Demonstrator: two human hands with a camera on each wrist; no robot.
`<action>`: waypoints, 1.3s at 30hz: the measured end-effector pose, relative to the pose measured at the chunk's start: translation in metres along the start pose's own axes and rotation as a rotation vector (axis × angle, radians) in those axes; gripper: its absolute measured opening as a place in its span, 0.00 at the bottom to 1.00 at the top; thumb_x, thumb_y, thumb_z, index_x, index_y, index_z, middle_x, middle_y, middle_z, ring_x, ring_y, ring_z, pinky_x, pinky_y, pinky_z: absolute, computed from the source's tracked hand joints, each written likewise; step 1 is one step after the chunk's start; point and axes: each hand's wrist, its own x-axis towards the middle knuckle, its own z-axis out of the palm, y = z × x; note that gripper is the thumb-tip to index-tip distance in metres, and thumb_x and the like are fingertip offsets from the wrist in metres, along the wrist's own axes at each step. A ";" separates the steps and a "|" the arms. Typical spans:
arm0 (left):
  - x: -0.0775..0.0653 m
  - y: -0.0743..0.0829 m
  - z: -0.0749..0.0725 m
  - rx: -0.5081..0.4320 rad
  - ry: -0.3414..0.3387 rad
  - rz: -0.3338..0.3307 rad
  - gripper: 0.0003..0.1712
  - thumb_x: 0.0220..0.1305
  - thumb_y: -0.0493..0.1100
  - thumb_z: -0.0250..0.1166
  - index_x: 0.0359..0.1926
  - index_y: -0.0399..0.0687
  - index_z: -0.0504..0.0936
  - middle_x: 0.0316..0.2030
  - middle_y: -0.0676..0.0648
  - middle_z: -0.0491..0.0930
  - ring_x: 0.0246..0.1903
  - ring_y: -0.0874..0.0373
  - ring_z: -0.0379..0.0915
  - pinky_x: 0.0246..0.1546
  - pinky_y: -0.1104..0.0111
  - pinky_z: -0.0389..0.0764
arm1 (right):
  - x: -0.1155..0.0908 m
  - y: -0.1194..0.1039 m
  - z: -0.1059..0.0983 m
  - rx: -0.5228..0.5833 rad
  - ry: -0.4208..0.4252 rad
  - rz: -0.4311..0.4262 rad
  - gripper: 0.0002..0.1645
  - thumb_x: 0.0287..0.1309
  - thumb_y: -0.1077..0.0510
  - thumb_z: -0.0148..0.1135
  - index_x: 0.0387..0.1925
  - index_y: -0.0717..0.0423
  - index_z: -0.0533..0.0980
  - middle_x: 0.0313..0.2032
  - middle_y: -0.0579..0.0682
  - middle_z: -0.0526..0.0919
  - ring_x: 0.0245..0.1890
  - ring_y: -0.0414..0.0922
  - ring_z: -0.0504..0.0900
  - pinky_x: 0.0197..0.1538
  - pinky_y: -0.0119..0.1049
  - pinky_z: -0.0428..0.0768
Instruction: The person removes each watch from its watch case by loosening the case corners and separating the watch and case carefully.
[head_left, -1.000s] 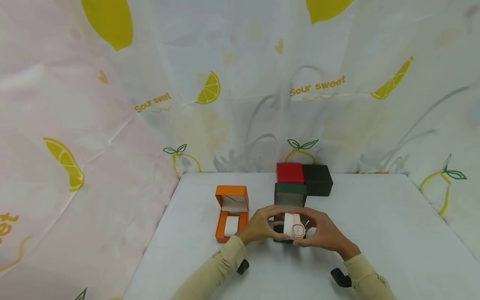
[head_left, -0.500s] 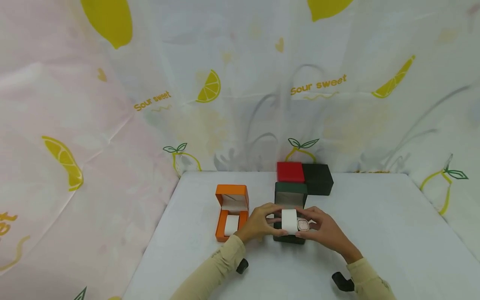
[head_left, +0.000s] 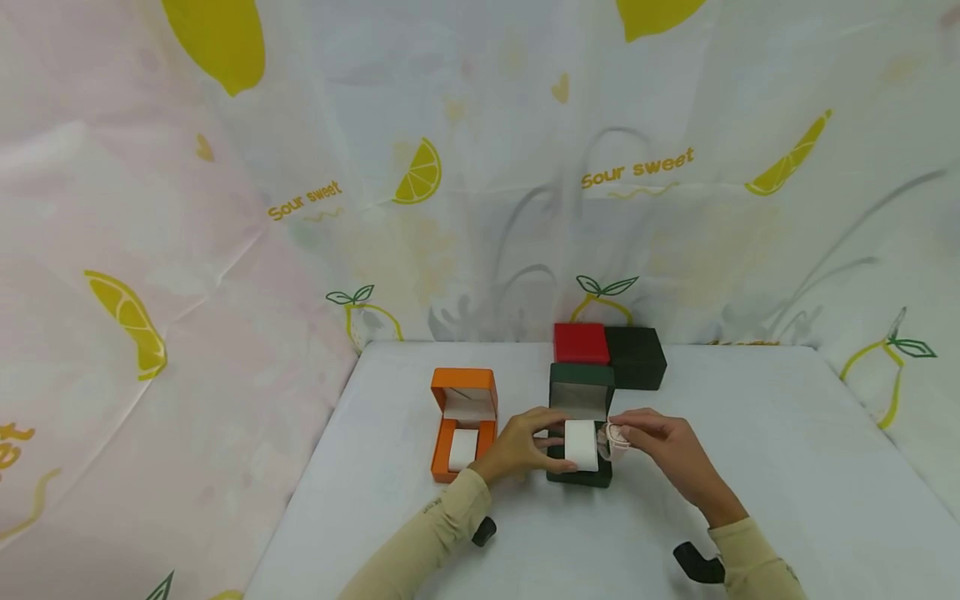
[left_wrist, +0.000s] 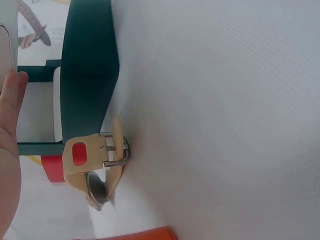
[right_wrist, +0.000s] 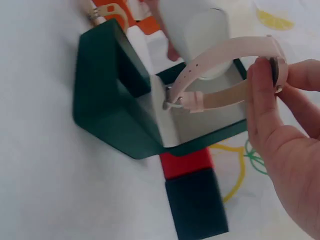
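One pink watch (head_left: 617, 437), pinched in right grip (head_left: 671, 443), beside white cushion (head_left: 581, 446), held in left grip (head_left: 521, 446)

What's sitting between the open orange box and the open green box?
The left wrist view shows a beige-strapped watch between the green box and the orange box. In the head view, the left hand covers much of that gap.
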 end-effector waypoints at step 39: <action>0.001 -0.015 0.007 0.044 -0.017 -0.015 0.39 0.45 0.39 0.80 0.60 0.42 0.76 0.52 0.52 0.75 0.51 0.63 0.75 0.47 0.70 0.79 | 0.044 0.083 -0.011 -0.362 0.156 0.230 0.18 0.54 0.52 0.72 0.42 0.60 0.83 0.38 0.52 0.86 0.37 0.46 0.81 0.37 0.36 0.78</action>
